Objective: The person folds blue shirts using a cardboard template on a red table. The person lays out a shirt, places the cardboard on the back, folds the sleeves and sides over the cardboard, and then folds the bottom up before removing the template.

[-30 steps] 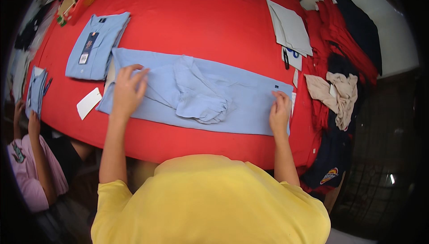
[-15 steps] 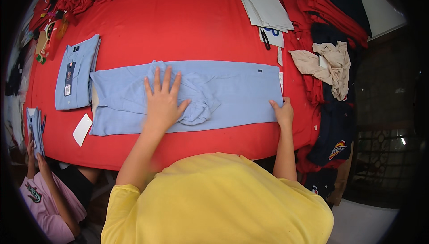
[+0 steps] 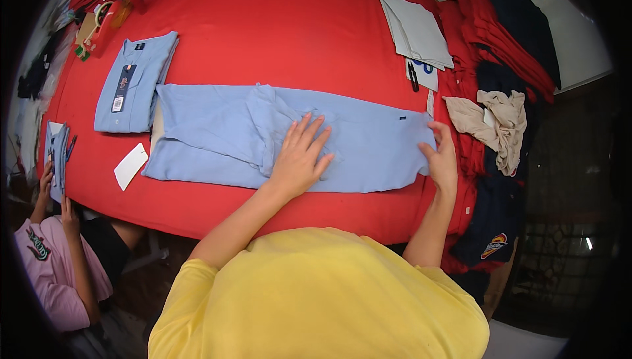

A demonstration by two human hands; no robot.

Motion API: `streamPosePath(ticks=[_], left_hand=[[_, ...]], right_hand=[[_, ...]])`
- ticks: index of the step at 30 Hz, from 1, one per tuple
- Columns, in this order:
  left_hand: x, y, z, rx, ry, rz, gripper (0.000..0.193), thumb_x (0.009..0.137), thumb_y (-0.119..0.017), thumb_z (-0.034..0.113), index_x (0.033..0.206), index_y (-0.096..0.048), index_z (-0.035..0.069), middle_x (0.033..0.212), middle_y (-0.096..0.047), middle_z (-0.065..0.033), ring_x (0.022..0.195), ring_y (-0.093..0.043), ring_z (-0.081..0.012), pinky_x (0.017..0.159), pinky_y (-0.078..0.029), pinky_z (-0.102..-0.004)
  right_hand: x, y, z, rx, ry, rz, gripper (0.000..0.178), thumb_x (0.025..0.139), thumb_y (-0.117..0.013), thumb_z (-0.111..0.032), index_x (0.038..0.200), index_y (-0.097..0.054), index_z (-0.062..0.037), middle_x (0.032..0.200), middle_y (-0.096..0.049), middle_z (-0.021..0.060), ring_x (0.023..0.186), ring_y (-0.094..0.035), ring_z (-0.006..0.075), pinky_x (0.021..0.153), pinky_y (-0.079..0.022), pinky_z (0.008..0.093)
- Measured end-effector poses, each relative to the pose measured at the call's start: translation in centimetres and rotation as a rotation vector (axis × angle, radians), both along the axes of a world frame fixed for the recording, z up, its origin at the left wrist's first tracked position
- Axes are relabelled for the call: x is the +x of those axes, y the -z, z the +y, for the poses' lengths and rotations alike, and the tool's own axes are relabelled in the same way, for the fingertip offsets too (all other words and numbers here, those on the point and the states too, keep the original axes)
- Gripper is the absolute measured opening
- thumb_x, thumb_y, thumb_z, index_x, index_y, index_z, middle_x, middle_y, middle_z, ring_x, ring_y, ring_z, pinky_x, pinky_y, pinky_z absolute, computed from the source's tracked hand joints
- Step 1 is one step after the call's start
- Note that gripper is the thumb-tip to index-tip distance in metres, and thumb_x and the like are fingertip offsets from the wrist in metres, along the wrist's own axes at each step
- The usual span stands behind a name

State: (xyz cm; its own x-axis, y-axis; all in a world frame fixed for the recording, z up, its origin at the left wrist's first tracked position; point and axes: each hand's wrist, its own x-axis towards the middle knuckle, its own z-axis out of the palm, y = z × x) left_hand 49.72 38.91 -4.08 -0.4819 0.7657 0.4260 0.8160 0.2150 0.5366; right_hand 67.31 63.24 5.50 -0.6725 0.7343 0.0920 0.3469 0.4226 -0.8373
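A light blue shirt (image 3: 368, 152) lies lengthwise on the red-covered table, with a small dark label near its right end. Its middle is rumpled and layered. My left hand (image 3: 299, 161) rests on that rumpled part, fingers stretched out and palm down. At the right end, my right hand (image 3: 442, 161) has thumb and fingers curled around the shirt's edge, which bends a little there. Past the shirt's left end sits a folded light blue shirt (image 3: 148, 82) bearing a dark hang tag (image 3: 123, 88). A white card (image 3: 131, 166) lies nearby.
White sheets (image 3: 415, 30) lie at the far right beside black thread snips (image 3: 413, 76). Red and navy garments (image 3: 507, 30) pile along the right edge, with a crumpled beige cloth (image 3: 503, 128). At the left, a co-worker in pink (image 3: 56, 263) handles a blue garment (image 3: 57, 152).
My left hand has slid right across the shirt, and the bunched cloth beneath it looks flatter. My right hand has shifted up along the end edge, which now bends. The view has shifted slightly.
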Motion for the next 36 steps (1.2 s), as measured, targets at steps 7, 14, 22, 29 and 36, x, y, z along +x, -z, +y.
streamPosePath(ticks=[7,14,22,29,36], left_hand=[[-3.0,-0.6,-3.6,0.351,-0.212,-1.329,0.060,0.096,-0.055,0.029,0.145,-0.033,0.003,0.136,-0.048,-0.0215,0.123,-0.050,-0.0293,0.100,-0.041,-0.0378],[-2.7,-1.6,-3.9,0.252,-0.143,-1.074,0.065,0.088,-0.059,0.004,0.147,-0.032,0.007,0.137,-0.049,-0.0243,0.127,-0.049,-0.0329,0.102,-0.041,-0.0378],[-3.6,-3.9,-3.7,-0.081,-0.183,-0.357,0.058,0.082,-0.057,-0.004,0.138,-0.047,0.009,0.136,-0.049,-0.0199,0.123,-0.049,-0.0354,0.102,-0.040,-0.0410],[-2.3,-3.5,-2.3,0.014,-0.131,0.159,0.042,0.078,-0.062,-0.001,0.119,-0.062,0.007,0.123,-0.057,-0.0125,0.100,-0.054,-0.0283,0.088,-0.045,-0.0404],[-3.4,-2.1,7.7,-0.068,0.389,0.044,0.033,0.083,-0.054,0.001,0.112,-0.067,0.009,0.120,-0.060,-0.0089,0.102,-0.058,-0.0294,0.092,-0.045,-0.0402]], right_hand=[[-9.7,0.3,-15.8,0.035,-0.679,-0.154,0.033,0.086,-0.065,-0.011,0.117,-0.058,-0.0015,0.131,-0.054,0.0172,0.104,-0.062,0.0344,0.090,-0.049,0.0378],[-8.9,3.0,-14.1,-0.113,-0.673,-0.156,0.026,0.093,-0.057,-0.014,0.115,-0.061,-0.0020,0.115,-0.062,0.0168,0.086,-0.065,0.0214,0.081,-0.052,0.0338],[-6.0,5.7,-5.7,0.019,-0.096,-0.391,0.036,0.095,-0.053,-0.023,0.120,-0.058,0.0030,0.107,-0.065,0.0193,0.093,-0.065,0.0288,0.082,-0.051,0.0372],[-4.6,7.4,-5.9,-0.325,-0.057,-0.125,0.011,0.089,-0.059,-0.002,0.098,-0.059,0.0036,0.085,-0.062,0.0081,0.076,-0.061,0.0123,0.068,-0.054,0.0264],[-4.4,7.6,-7.3,-0.177,-0.037,-0.159,0.015,0.081,-0.068,0.002,0.092,-0.058,0.0019,0.081,-0.061,0.0054,0.073,-0.058,0.0104,0.067,-0.052,0.0244]])
